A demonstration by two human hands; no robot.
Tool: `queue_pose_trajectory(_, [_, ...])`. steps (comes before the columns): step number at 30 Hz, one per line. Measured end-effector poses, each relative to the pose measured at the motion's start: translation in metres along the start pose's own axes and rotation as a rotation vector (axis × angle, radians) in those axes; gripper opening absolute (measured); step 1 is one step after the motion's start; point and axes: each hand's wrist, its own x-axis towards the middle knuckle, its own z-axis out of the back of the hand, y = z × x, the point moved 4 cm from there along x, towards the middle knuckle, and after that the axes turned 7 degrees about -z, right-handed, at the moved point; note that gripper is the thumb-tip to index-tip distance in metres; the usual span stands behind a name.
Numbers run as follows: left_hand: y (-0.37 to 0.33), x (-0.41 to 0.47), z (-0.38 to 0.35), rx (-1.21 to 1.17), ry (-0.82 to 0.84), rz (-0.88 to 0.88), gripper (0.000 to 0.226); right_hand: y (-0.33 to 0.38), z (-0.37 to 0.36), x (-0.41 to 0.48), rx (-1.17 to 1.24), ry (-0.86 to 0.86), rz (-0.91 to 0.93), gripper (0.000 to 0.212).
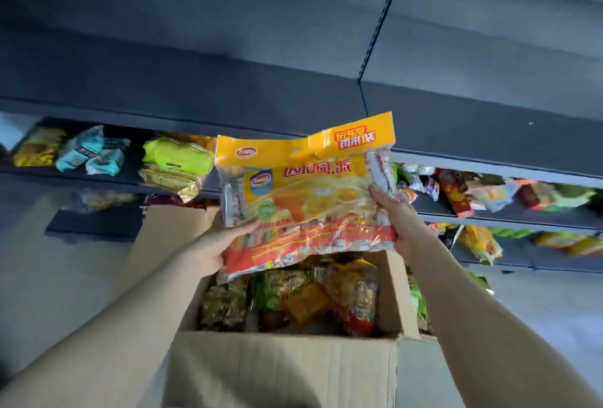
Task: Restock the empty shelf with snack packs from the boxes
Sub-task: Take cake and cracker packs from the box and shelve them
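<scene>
A large yellow and orange snack pack [310, 199] is held up above an open cardboard box [280, 368] full of assorted snack packs [293, 300]. My left hand [217, 244] grips the pack's lower left edge. My right hand [396, 215] grips its right side, thumb on the front. Behind the pack runs a dark grey shelf [195, 107] with a bare top surface. The shelves below it hold colourful packs, such as a lime green one [177, 155] on the left and red and white ones [483, 192] on the right.
A dark upright post [378, 22] divides the shelving into two bays. More snack packs [479, 241] lie on a lower right shelf. A box flap [169, 234] stands up at the left. Pale floor [49, 277] lies left of the box.
</scene>
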Motion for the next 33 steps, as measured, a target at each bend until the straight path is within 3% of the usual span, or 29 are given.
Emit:
queue_pose_trajectory(2, [-0.022,-0.015,-0.008,0.035,0.027,-0.050,0.077,0.034,0.009,-0.025,-0.039,0.032,0.057,0.068])
queue_pose_trajectory(4, [-0.051,-0.030,-0.017,0.087,0.040,-0.151,0.081,0.070,0.023,-0.048,-0.129,0.090,0.101,0.053])
queue_pose_trajectory(7, [-0.104,-0.059,-0.040,0.103,0.040,-0.322,0.061,0.115,0.042,-0.070,-0.285,0.155,0.154,0.047])
queue_pose_trajectory(10, [-0.157,-0.082,-0.073,0.183,-0.022,-0.472,0.092,0.160,0.055,-0.087,-0.448,0.146,0.272,0.031])
queue_pose_trajectory(13, [-0.203,-0.106,-0.108,0.239,-0.105,-0.593,0.111,0.209,0.076,-0.091,-0.482,0.139,0.400,0.036])
queue_pose_trajectory(17, [-0.259,-0.140,-0.157,0.314,-0.236,-0.767,0.103,0.282,0.099,-0.105,-0.470,0.184,0.543,0.044])
queue_pose_trajectory(21, [-0.308,-0.151,-0.186,0.323,-0.351,-0.872,0.068,0.352,0.103,-0.120,-0.428,0.141,0.669,0.048])
queue_pose_trajectory(26, [-0.368,-0.146,-0.205,0.359,-0.494,-0.941,0.079,0.413,0.091,-0.120,-0.237,0.105,0.671,0.026])
queue_pose_trajectory(29, [-0.400,-0.134,-0.210,0.413,-0.376,-0.854,0.076,0.439,0.084,-0.109,-0.101,0.074,0.644,0.034])
queue_pose_trajectory(33, [-0.432,-0.112,-0.214,0.493,-0.136,-0.783,0.039,0.475,0.076,-0.089,-0.039,0.008,0.625,0.039])
